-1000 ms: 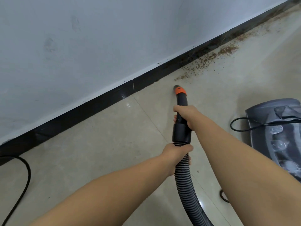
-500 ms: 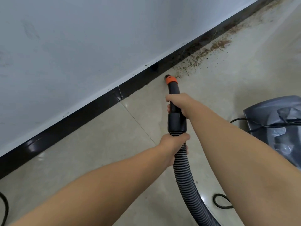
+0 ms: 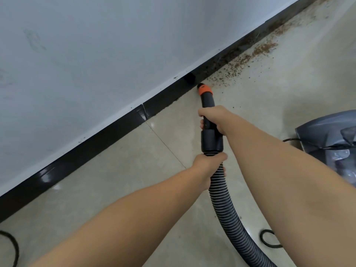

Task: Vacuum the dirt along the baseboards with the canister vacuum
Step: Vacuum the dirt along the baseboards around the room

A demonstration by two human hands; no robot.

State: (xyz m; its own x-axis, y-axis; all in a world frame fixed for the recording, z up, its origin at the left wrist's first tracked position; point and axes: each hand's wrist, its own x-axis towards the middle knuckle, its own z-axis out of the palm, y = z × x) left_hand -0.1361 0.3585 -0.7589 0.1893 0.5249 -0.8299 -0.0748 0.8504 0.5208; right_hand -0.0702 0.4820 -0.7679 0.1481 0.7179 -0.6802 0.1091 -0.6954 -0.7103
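The right hand (image 3: 213, 119) is wrapped around the black nozzle tube (image 3: 208, 105) of the canister vacuum, fingers curled over its upper part, while the left hand (image 3: 209, 166) grips the ribbed hose (image 3: 225, 205) just below the black cuff (image 3: 212, 140) where hose and tube join. The orange-ringed nozzle tip (image 3: 204, 89) sits on the floor (image 3: 115, 180) right at the foot of the black baseboard (image 3: 92, 143), beside a dark patch on it. Brown dirt (image 3: 242, 62) lies scattered along the baseboard to the far right of the tip, thickest further along the wall (image 3: 96, 54). The grey vacuum body (image 3: 327, 137) rests on the floor at the right edge, and a black cord (image 3: 267, 239) loops near the hose.
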